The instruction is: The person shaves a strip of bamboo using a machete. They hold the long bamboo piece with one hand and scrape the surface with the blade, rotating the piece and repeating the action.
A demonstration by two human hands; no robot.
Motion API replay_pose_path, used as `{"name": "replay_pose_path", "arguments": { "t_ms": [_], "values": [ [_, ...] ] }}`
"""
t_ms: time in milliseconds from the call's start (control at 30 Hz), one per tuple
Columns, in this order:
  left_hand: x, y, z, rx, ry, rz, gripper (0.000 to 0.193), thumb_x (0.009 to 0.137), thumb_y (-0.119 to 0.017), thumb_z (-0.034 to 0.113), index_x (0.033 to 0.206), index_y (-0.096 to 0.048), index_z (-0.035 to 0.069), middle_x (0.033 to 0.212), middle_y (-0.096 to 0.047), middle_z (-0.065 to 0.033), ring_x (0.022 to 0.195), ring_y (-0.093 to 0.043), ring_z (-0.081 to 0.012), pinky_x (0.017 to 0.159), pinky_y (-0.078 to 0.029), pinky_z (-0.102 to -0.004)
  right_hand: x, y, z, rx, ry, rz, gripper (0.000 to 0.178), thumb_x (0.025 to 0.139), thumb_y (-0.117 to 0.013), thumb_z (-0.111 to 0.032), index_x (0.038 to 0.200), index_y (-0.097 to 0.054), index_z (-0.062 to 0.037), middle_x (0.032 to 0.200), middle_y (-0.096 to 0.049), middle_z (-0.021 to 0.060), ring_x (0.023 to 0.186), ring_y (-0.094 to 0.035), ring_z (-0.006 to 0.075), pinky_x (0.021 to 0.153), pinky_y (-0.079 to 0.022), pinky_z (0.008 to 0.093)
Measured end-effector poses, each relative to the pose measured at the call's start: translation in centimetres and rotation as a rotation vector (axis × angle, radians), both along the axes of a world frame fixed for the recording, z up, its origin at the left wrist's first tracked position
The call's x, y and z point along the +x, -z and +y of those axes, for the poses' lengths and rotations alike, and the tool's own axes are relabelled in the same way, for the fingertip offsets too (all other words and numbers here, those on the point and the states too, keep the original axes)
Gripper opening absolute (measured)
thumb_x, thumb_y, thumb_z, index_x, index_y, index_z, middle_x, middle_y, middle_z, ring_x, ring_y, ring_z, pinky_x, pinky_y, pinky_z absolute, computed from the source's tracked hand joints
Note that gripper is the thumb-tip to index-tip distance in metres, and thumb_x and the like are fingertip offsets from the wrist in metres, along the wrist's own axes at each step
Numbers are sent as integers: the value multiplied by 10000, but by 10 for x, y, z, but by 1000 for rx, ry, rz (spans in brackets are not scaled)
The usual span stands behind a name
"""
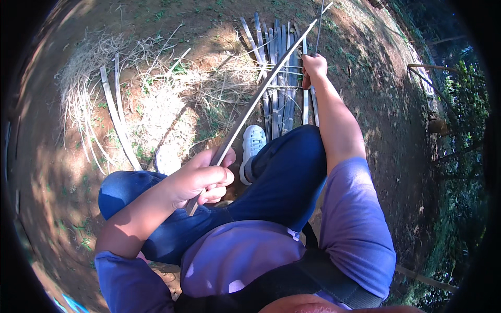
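Observation:
A long, narrow wooden strip, probably bamboo, runs slantwise from my lap toward the far right. My left hand is closed around its near end, above my thighs. Farther out, my right arm is stretched forward, and my right hand is closed on the handle of a thin-bladed knife. The blade points away from me and crosses the strip near its far end; whether the two touch, I cannot tell.
Several long grey slats lie side by side beyond my right knee. A heap of pale curled shavings spreads over the dirt at the left, with loose pale strips. My white shoes stand between. Green plants border the right.

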State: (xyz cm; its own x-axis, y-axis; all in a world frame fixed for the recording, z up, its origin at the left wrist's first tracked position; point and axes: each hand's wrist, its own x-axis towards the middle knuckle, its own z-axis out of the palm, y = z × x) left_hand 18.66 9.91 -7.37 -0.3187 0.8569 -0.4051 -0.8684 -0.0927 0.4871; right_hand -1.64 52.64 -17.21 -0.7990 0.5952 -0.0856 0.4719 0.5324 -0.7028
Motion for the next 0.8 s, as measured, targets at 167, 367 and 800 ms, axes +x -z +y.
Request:
{"name": "replay_pose_path", "arguments": {
  "t_ms": [167, 367, 800],
  "values": [
    [-25, -7, 12, 7, -208, -55, 167, 914, -534, 86, 999, -414, 164, 584, -374, 73, 354, -345, -28, 350, -274, -202, 19, -28, -68, 129, -479, 14, 285, 799, -700, -297, 823, -644, -19, 692, -646, 109, 651, -636, 244, 668, -510, 375],
    [-33, 6, 22, -19, -366, -9, 101, 951, -477, 98, 1001, -433, 174, 624, -392, 74, 389, -367, -36, 376, -284, -207, 32, -28, -107, 251, -896, 6, 272, 804, -724, -290, 814, -658, -26, 730, -641, 162, 710, -642, 305, 695, -494, 402],
    [19, 3, 8, -26, 95, 110, 221, 877, -480, 41, 1031, -339, 111, 637, -395, 17, 426, -404, -73, 405, -300, -224, -17, 13, 31, -18, 116, -80, 214, 771, -584, -183, 695, -665, 0, 602, -649, 131, 558, -663, 258, 619, -539, 361]
  ]
}}
